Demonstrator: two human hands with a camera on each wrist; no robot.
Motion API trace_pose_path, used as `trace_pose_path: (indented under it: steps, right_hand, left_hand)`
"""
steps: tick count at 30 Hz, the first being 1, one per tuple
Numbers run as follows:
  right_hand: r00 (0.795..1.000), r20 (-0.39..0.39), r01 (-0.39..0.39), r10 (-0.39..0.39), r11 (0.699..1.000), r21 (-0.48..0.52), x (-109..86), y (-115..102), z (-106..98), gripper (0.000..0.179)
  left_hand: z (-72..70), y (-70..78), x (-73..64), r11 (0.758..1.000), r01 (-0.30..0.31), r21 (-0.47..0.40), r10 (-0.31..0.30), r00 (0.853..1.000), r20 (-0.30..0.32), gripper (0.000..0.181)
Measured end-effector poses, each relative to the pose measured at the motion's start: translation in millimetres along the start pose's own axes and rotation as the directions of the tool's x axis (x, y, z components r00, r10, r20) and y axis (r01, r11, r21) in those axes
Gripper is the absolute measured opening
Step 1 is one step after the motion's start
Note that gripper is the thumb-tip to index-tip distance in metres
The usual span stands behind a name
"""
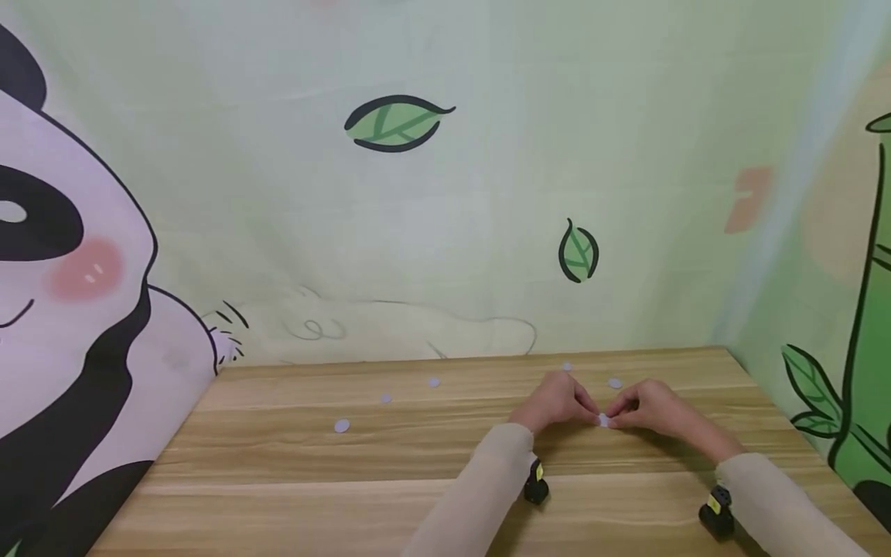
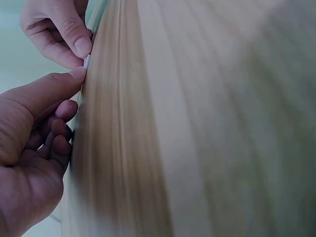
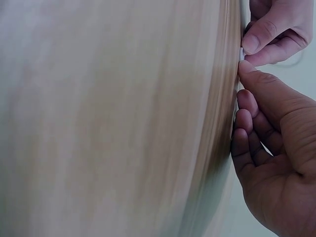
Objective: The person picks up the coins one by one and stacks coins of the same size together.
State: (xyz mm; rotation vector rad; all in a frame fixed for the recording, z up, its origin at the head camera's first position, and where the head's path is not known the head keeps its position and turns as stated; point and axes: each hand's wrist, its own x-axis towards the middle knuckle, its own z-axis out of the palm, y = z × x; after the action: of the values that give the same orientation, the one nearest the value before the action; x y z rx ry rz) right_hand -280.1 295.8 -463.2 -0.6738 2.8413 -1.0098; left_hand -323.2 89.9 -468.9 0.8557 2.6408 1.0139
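Observation:
Both hands meet over the right part of the wooden table [image 1: 292, 456], at a small white disc [image 1: 603, 420] held close to its surface. My left hand [image 1: 559, 402] pinches the disc's left edge between thumb and fingertips. From the other side, my right hand [image 1: 654, 406] pinches the opposite edge. In the left wrist view the disc [image 2: 86, 62] appears as a thin pale sliver between the two thumbs. The right wrist view likewise shows only a narrow strip of the disc [image 3: 241, 53]; fingertips hide the rest.
Other white discs lie scattered: one at the left [image 1: 342, 425], two further back, a disc [image 1: 386, 398] and another disc [image 1: 435, 382]. Behind the hands are a small disc [image 1: 567, 367] and a larger disc [image 1: 615, 383]. A printed backdrop [image 1: 473, 216] stands behind the table.

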Motion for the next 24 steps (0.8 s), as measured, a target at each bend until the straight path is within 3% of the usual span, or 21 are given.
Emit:
trace_pose_path:
  steps: [7,14,24]
  right_hand:
    - [1.000,0.002,0.004,-0.004,1.000,-0.020,2.8,-4,3,0.012]
    - [1.000,0.016,-0.019,0.019,1.000,-0.015,7.3,-6,7,0.012]
    - [0.999,0.026,0.020,-0.019,1.000,-0.020,9.9,-12,9,0.011]
  left_hand:
    - [-1.3,-4.5,-2.8,1.000,0.011,-0.021,-0.011,1.000,-0.002,0.007]
    - [-6.2,-9.1,-7.0,0.999,-0.032,-0.032,0.033,0.999,0.005,0.007]
    - [-9.6,-11.2,-10.7,0.999,-0.009,-0.034,0.009,1.000,0.003,0.008]
